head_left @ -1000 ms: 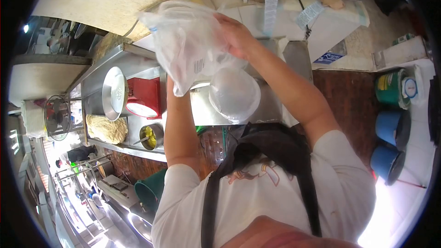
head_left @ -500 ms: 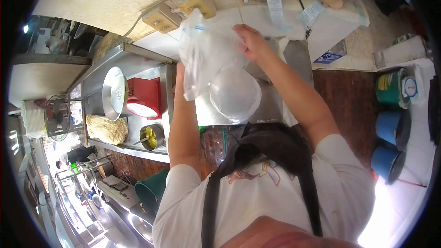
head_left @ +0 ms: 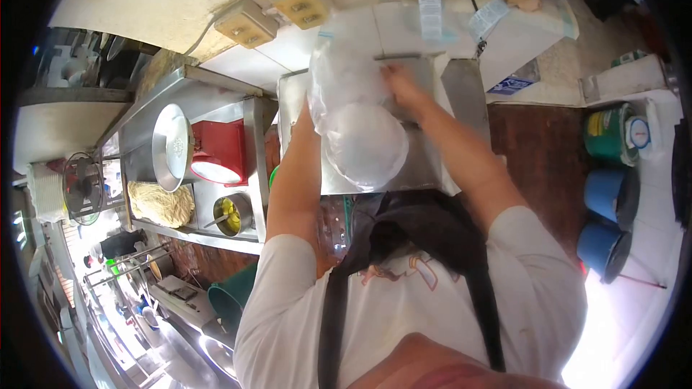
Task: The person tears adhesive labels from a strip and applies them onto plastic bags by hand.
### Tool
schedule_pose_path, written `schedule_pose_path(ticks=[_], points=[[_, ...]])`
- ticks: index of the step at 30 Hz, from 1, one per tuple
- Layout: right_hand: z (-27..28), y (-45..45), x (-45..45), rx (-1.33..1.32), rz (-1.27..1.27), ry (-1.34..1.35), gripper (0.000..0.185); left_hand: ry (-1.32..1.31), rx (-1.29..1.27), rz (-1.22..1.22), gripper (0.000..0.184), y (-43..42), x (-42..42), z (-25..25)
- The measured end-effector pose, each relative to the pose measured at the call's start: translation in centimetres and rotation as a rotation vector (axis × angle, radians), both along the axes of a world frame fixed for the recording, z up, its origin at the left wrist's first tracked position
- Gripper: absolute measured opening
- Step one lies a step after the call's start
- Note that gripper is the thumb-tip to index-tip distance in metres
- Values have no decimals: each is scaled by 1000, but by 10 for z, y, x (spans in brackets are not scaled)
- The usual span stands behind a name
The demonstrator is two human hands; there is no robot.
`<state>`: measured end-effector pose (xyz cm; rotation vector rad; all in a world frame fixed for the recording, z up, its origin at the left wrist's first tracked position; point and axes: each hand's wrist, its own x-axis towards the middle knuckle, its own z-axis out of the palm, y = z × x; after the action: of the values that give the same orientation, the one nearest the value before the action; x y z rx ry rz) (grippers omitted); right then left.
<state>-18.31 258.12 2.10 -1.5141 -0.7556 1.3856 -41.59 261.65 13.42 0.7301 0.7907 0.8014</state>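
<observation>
A clear plastic bag (head_left: 344, 72) hangs upright between my hands above the steel counter (head_left: 425, 166). My right hand (head_left: 405, 90) is closed at the bag's right edge, its fingertips pinched against the plastic. On the left side, my left hand (head_left: 310, 109) reaches behind the bag; its fingers are hidden by the film. Just below the bag and overlapping its lower edge is a round, whitish, translucent bundle (head_left: 365, 148) that looks wrapped in plastic. What it contains cannot be made out.
To the left stand a red scale (head_left: 216, 151) with a metal pan (head_left: 171, 148), a pile of noodles (head_left: 162, 204) and a metal pot (head_left: 232, 215) with yellow contents. Wall sockets (head_left: 246, 25) are behind. Blue buckets (head_left: 604, 194) stand at right.
The bag has come down and slightly right, now overlapping the round bundle more. My right hand has moved lower and a little right; my left arm has shifted right.
</observation>
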Motion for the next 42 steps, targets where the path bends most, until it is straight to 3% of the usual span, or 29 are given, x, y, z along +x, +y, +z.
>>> schedule_pose_path(ticks=[1, 3, 5, 7, 10, 12, 15, 18, 21, 24, 26, 29, 30, 32, 34, 36, 38, 42], points=[[-14, -12, 3, -109, 33, 103, 20, 11, -11, 2, 42, -5, 1, -9], [-22, -10, 7, 56, 471, -700, 18, 22, -17, -7, 42, -8, 5, -19], [-17, -10, 8, -36, 515, -863, 17, 38, -23, -11, 41, -13, 7, -28], [35, -9, 4, -363, 160, -378, 20, 56, -13, -12, 41, -19, 4, -30], [31, -11, 14, 69, -14, -680, 40, 109, 42, -19, 41, -18, -7, -15], [76, -16, 28, 337, 180, -634, 65, 175, 106, -54, 41, -12, -24, 9], [171, -40, 12, 599, 372, -396, 70, 415, 218, -238, 41, -14, -40, 34], [154, -35, -5, 383, 657, -444, 83, 793, 328, -358, 41, -11, -22, -12], [103, -34, -17, 387, 499, -413, 79, 1036, 398, -420, 41, -16, -5, -52], [87, -42, -16, 365, 485, -426, 73, 1132, 422, -433, 41, -25, -4, -67], [58, -36, -5, 367, 542, -570, 64, 1153, 433, -415, 41, -28, -8, -70], [61, -46, 32, 266, 231, -720, 59, 1135, 448, -331, 42, -28, -27, -67], [68, -52, 44, 213, 63, -748, 58, 1099, 446, -249, 42, -28, -40, -60], [77, -45, 69, 426, -278, -848, 57, 991, 440, -30, 42, -28, -68, -34], [98, -29, 80, 560, -243, -714, 58, 760, 457, 301, 42, -28, -83, 10], [107, -13, 81, 565, -204, -564, 57, 508, 436, 603, 34, -46, -64, 99], [113, 3, 73, 443, -159, -402, 55, 374, 633, 721, 30, -70, -40, 161], [130, 1, 68, 370, 28, -391, 44, 263, 852, 615, 30, -125, 13, 232]])
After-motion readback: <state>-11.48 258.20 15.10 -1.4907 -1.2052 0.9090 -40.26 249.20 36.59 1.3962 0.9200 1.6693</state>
